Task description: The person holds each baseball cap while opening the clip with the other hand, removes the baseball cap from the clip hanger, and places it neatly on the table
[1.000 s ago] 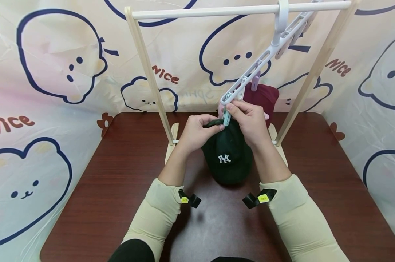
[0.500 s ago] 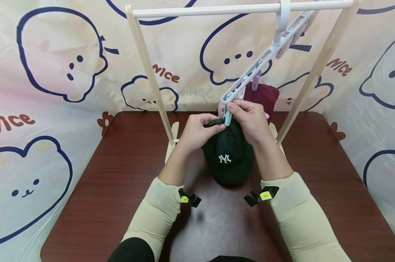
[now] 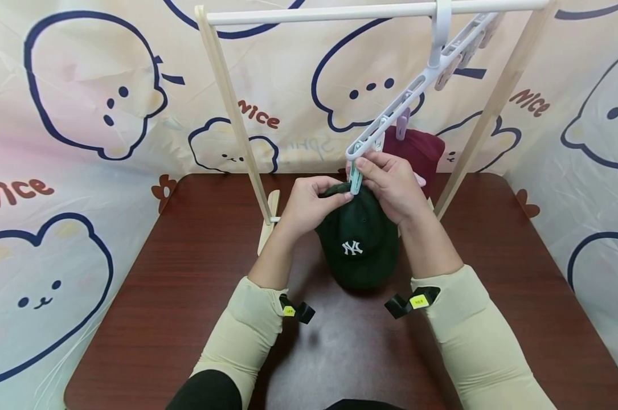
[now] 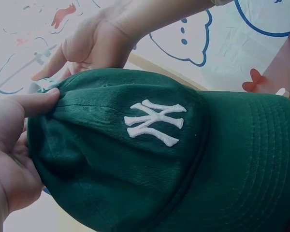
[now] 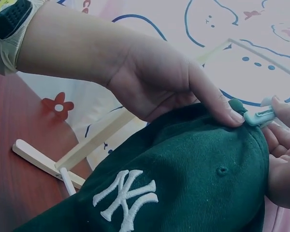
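Note:
A dark green baseball cap point(image 3: 357, 239) with a white NY logo hangs brim-down below the front end of a white clip hanger point(image 3: 391, 117). At the cap's upper edge, my left hand point(image 3: 309, 206) pinches the fabric between thumb and fingers. My right hand point(image 3: 393, 185) pinches a light teal clothespin point(image 3: 356, 181) at the end of the hanger, and its tip overlaps the cap's edge. In the right wrist view the clothespin point(image 5: 260, 117) lies right by the left thumb. In the left wrist view the cap point(image 4: 106, 125) hides most of the left fingers.
A maroon cap point(image 3: 416, 154) hangs behind from a purple clothespin point(image 3: 402, 124). The hanger's hook point(image 3: 440, 34) goes over the white rod point(image 3: 319, 15) of a wooden frame point(image 3: 234, 114). All stands on a dark brown table point(image 3: 196, 285) before a cartoon-print backdrop point(image 3: 134, 188).
The right hand and forearm have shifted slightly right, while the left hand keeps its pinch on the green cap. The maroon cap has swung a little to the right.

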A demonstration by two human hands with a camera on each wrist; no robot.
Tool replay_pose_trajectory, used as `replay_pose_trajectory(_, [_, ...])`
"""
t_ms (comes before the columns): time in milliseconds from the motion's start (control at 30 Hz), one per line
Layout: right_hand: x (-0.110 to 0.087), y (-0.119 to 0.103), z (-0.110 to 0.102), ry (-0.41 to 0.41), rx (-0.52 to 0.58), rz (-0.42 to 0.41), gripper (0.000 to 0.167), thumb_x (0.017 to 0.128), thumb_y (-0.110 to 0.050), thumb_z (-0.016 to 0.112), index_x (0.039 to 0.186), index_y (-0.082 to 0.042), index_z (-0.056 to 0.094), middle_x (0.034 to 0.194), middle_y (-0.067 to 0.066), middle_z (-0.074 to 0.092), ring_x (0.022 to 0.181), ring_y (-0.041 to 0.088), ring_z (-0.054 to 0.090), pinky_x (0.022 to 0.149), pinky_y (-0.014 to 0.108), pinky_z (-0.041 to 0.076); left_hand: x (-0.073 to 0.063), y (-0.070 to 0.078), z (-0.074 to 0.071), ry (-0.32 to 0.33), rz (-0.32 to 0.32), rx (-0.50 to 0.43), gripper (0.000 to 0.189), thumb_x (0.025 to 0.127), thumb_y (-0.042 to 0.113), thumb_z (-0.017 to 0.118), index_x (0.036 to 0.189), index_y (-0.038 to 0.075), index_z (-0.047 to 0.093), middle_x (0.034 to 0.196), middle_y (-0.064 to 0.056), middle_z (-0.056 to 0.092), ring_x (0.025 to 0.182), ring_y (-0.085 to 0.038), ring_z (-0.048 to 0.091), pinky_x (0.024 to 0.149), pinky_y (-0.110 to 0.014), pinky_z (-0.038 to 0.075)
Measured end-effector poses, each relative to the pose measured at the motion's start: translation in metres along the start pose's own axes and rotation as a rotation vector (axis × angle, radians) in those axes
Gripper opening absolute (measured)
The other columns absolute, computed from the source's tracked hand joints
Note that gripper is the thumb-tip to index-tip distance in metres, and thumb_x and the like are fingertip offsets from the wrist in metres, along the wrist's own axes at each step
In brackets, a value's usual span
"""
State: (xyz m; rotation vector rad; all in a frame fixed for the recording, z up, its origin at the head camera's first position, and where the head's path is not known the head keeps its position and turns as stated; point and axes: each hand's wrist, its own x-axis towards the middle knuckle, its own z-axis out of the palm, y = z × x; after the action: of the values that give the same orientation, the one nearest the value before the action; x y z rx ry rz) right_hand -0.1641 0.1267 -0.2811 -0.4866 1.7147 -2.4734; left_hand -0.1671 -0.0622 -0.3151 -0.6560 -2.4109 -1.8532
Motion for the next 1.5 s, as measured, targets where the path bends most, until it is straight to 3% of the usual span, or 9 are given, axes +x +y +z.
replay_pose_trajectory(167, [0.0, 0.0, -0.001, 0.006, 0.007, 0.01, 0.02, 0.095, -0.011, 0.064, 0.111, -0.002, 0.073, 0.103, 0.012, 0.072, 0.093, 0.021, 0.07, 0.088, 0.027, 0.054, -0.001, 0.002, -0.001, 0.001, -0.007, -0.014, 0.017, 0.087, 0.023, 0.076, 0.098, 0.01, 0.078, 0.09, -0.003, 0.075, 0.085, -0.014, 0.065, 0.076, -0.031, 0.052])
replay_pose_trajectory(333, [0.001, 0.004, -0.001, 0.04, 0.011, -0.032, 0.017, 0.096, -0.008, 0.061, 0.103, -0.008, 0.077, 0.099, 0.008, 0.072, 0.089, 0.018, 0.069, 0.085, 0.026, 0.056, -0.001, 0.003, 0.0, 0.0, -0.001, -0.015, 0.017, 0.087, 0.022, 0.076, 0.098, 0.009, 0.078, 0.091, -0.004, 0.076, 0.085, -0.014, 0.065, 0.075, -0.03, 0.053])
replay_pose_trajectory(500, [0.002, 0.007, 0.001, 0.036, 0.029, -0.096, 0.018, 0.096, -0.008, 0.061, 0.106, -0.002, 0.075, 0.096, 0.008, 0.073, 0.088, 0.023, 0.071, 0.087, 0.027, 0.055, -0.001, 0.002, 0.0, 0.002, 0.014, -0.014, 0.016, 0.087, 0.02, 0.076, 0.097, 0.008, 0.078, 0.089, -0.004, 0.075, 0.082, -0.014, 0.065, 0.072, -0.029, 0.052])
replay_pose_trajectory(833, [0.003, 0.01, 0.006, 0.071, 0.012, -0.161, 0.017, 0.095, -0.008, 0.062, 0.104, -0.002, 0.076, 0.091, 0.008, 0.074, 0.084, 0.023, 0.071, 0.087, 0.03, 0.056, -0.001, 0.005, -0.002, 0.007, -0.015, 0.001, 0.017, 0.086, 0.023, 0.077, 0.096, 0.009, 0.078, 0.087, -0.003, 0.075, 0.083, -0.015, 0.065, 0.072, -0.031, 0.052])
replay_pose_trajectory(1367, [0.002, 0.011, 0.005, 0.063, -0.016, -0.162, 0.021, 0.094, -0.01, 0.065, 0.11, 0.001, 0.073, 0.097, 0.017, 0.073, 0.084, 0.026, 0.073, 0.086, 0.032, 0.056, -0.006, 0.002, -0.014, -0.02, -0.024, 0.069, 0.017, 0.086, 0.026, 0.077, 0.094, 0.012, 0.077, 0.083, -0.002, 0.074, 0.079, -0.017, 0.063, 0.071, -0.032, 0.052])
replay_pose_trajectory(1500, [0.001, 0.011, 0.004, 0.065, -0.026, -0.152, 0.022, 0.094, -0.012, 0.065, 0.111, 0.001, 0.073, 0.094, 0.013, 0.074, 0.083, 0.023, 0.073, 0.084, 0.033, 0.057, -0.01, -0.001, -0.019, -0.027, -0.025, 0.068, 0.017, 0.086, 0.027, 0.077, 0.094, 0.012, 0.077, 0.085, -0.003, 0.074, 0.079, -0.018, 0.063, 0.073, -0.032, 0.054])
